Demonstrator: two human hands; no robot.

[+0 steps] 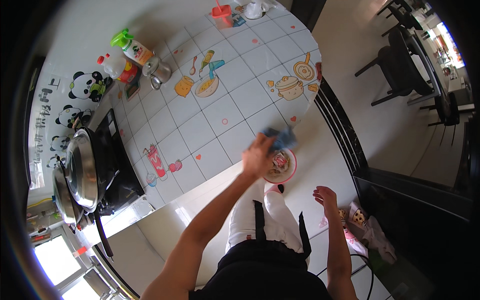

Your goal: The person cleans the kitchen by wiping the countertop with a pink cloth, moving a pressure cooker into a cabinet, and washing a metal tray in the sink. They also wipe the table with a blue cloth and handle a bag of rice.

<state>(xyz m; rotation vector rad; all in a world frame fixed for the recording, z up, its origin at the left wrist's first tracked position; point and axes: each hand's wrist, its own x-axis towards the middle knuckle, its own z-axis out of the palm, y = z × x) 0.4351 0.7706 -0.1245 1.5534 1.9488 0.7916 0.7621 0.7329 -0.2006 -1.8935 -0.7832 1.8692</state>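
My left hand [257, 156] grips a crumpled blue cloth [283, 139] at the near edge of the counter [240, 108], which has a tile pattern and cartoon food pictures. Motion blurs both the hand and the cloth. Partly hidden below them, a waste bin with a pink rim [295, 168] stands on the floor with crumpled refuse inside. My right hand [325, 198] hangs in the air to the right of the bin, its fingers loosely bent and holding nothing.
Lidded pans [83, 168] stand by a black cooktop [120, 165] on the left. Against the wall are a spray bottle [137, 50], a red-capped bottle [122, 69] and a metal pot [157, 71]. Patterned bags [360, 225] lie at right; black chairs [401, 71] stand beyond.
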